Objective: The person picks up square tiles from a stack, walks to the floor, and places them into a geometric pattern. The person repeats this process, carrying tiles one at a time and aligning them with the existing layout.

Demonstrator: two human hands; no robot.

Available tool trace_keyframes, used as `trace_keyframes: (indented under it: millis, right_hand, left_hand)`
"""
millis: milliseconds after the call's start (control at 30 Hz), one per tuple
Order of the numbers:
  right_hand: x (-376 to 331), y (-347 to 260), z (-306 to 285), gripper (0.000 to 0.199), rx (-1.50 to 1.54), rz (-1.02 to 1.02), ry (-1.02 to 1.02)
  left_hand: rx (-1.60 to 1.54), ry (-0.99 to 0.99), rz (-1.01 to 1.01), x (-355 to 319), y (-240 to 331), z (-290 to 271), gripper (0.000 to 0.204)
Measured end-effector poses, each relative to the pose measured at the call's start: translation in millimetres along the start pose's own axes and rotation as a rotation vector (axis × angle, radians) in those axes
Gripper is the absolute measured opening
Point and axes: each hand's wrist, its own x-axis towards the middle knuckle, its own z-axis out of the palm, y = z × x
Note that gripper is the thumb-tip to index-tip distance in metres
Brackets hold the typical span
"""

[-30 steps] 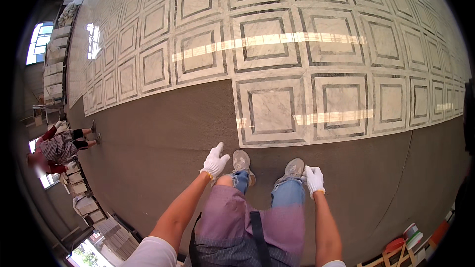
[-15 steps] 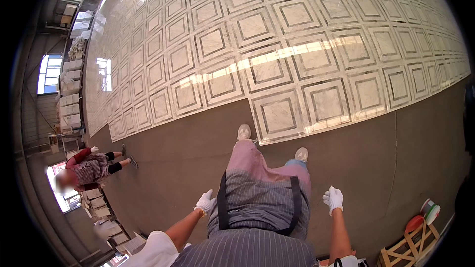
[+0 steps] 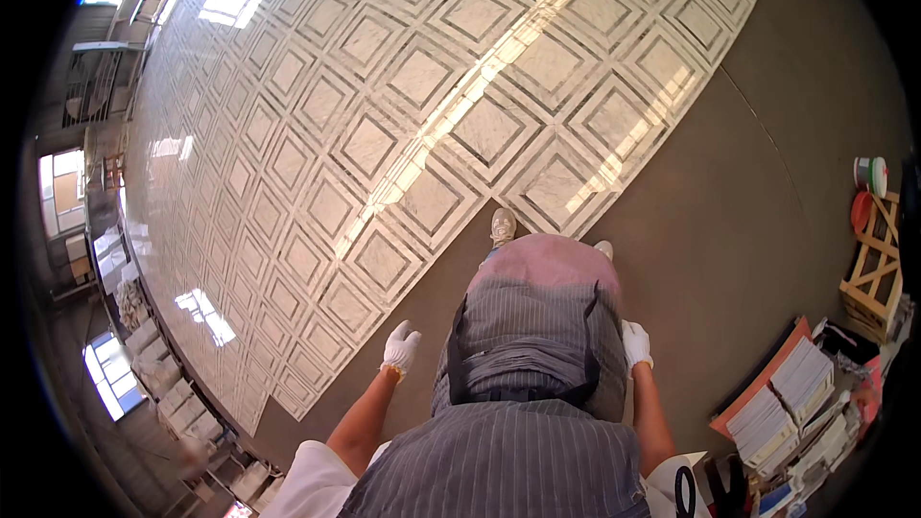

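My left hand, in a white glove, is held out left of my striped apron, above the bare grey floor close to the tile edge. Its fingers are loosely extended and hold nothing. My right hand, gloved in white too, hangs against the apron's right side. Its fingers look loosely extended, partly turned from view, and nothing shows in them. Ahead lies a glossy floor of patterned marble tiles with dark square frames. My left shoe is at a notch in its edge; the right one is mostly hidden by the apron.
To the right stand a wooden crate, a red roll and a white-and-green roll. Stacked sheets or slabs sit closer at the lower right. Pale stone blocks line the left wall.
My view has turned right: the tile edge runs steeply and the crate sits higher. My right hand has come in against the apron. The co-worker at left has mostly left clear view.
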Motion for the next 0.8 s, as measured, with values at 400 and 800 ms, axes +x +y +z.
trace_keyframes:
  millis: [400, 800]
  right_hand:
    - [-81.8, -10.8, 87.5, 0.041, 0.476, 0.137, -0.071]
    - [-149.5, 124.4, 141.6, 0.038, 0.89, 0.423, -0.081]
  left_hand:
    - [0.158, -0.134, 0.092, 24.2, -4.1, -68.2, 0.057]
    - [0.341, -0.218, 0.331, 15.1, -36.5, -70.3, 0.053]
